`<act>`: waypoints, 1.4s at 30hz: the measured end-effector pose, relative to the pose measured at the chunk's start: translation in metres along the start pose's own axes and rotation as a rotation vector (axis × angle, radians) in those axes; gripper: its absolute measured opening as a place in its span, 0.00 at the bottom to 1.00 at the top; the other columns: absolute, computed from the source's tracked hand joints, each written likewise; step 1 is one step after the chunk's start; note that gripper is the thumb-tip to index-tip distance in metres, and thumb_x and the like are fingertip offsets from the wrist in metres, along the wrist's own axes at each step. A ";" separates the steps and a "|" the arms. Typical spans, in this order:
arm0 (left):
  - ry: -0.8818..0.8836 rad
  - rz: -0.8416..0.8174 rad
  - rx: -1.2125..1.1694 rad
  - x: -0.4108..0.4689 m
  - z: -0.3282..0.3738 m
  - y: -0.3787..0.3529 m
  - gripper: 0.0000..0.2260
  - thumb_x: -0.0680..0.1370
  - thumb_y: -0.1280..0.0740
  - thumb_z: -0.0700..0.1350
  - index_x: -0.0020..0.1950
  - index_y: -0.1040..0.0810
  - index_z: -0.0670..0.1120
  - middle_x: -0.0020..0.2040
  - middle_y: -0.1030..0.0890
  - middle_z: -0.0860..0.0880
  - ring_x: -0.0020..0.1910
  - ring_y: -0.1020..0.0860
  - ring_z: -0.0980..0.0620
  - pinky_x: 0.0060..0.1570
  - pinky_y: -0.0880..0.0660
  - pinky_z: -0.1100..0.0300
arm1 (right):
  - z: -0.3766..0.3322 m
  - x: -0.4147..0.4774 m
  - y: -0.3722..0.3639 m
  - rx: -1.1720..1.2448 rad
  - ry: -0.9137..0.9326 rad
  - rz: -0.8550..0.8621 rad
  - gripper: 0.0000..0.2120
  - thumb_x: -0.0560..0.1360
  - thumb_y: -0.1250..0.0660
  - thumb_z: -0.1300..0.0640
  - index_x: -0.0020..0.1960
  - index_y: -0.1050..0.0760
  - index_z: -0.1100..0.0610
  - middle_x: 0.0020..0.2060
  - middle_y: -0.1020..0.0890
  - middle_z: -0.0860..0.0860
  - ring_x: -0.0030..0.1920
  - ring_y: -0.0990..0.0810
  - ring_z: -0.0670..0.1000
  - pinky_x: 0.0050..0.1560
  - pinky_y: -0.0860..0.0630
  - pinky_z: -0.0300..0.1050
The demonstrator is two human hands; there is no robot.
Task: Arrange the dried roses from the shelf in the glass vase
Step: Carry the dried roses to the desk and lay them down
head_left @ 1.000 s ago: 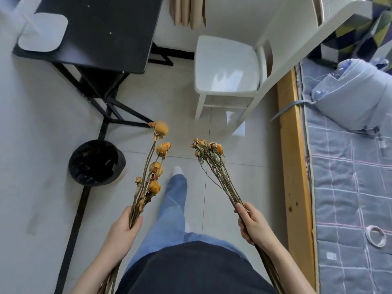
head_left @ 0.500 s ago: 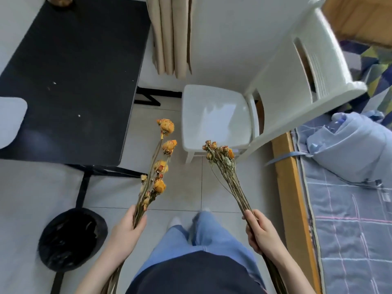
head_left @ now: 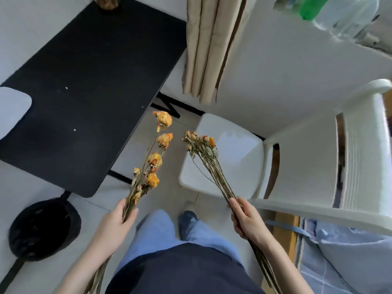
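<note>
My left hand [head_left: 115,224] grips a bunch of dried roses with large orange heads [head_left: 156,160], their stems pointing up and to the right over the floor. My right hand [head_left: 247,219] grips a second bunch of dried roses with small buds [head_left: 201,145], its heads leaning up-left over the seat of a white chair. Both bunches' long stems run down past my wrists. At the far end of the black table stands a blurred brownish object [head_left: 108,2]; I cannot tell what it is. No clear glass vase shows.
A black table [head_left: 89,85] fills the left. A black round bin [head_left: 42,228] sits on the floor below it. A white chair [head_left: 233,158] stands to the right, beige curtain [head_left: 207,47] behind. A bed with blue bedding [head_left: 350,257] is at the lower right.
The view has tilted up and moved forward: table and chair are nearer and larger, the bin slid to the lower left. Both hands keep their bunches in the same pose.
</note>
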State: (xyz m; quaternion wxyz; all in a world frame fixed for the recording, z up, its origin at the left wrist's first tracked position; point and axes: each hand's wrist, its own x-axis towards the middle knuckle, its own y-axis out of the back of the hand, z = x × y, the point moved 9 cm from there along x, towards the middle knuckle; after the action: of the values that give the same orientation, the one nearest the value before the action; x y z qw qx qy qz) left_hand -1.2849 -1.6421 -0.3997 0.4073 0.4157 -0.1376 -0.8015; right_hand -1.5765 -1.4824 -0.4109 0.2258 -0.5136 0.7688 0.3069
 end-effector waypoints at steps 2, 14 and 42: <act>-0.035 -0.002 -0.003 -0.002 0.016 0.002 0.07 0.78 0.39 0.48 0.47 0.28 0.45 0.26 0.30 0.50 0.24 0.31 0.53 0.29 0.37 0.58 | -0.013 0.008 0.010 0.015 0.011 0.016 0.16 0.80 0.44 0.48 0.46 0.33 0.63 0.24 0.33 0.50 0.18 0.38 0.48 0.18 0.44 0.34; -0.014 0.183 -0.210 0.062 0.016 0.080 0.05 0.78 0.39 0.49 0.45 0.30 0.48 0.25 0.31 0.51 0.21 0.34 0.57 0.25 0.36 0.59 | -0.122 0.106 -0.035 -0.137 0.107 -0.102 0.16 0.80 0.45 0.50 0.47 0.33 0.64 0.21 0.34 0.52 0.17 0.39 0.49 0.18 0.44 0.34; 0.186 0.428 -0.308 0.257 0.053 0.208 0.06 0.79 0.40 0.48 0.55 0.33 0.50 0.32 0.25 0.50 0.24 0.29 0.57 0.24 0.32 0.67 | -0.380 0.337 -0.100 -0.391 0.313 -0.361 0.15 0.79 0.45 0.48 0.46 0.29 0.59 0.21 0.30 0.50 0.17 0.36 0.49 0.17 0.37 0.38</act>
State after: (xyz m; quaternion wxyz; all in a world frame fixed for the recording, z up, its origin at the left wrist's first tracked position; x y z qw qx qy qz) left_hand -1.2974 -1.9765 -0.3933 0.6368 0.3820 -0.0607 -0.6670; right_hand -1.6209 -1.9976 -0.3887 0.0522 -0.7165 0.6169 0.3213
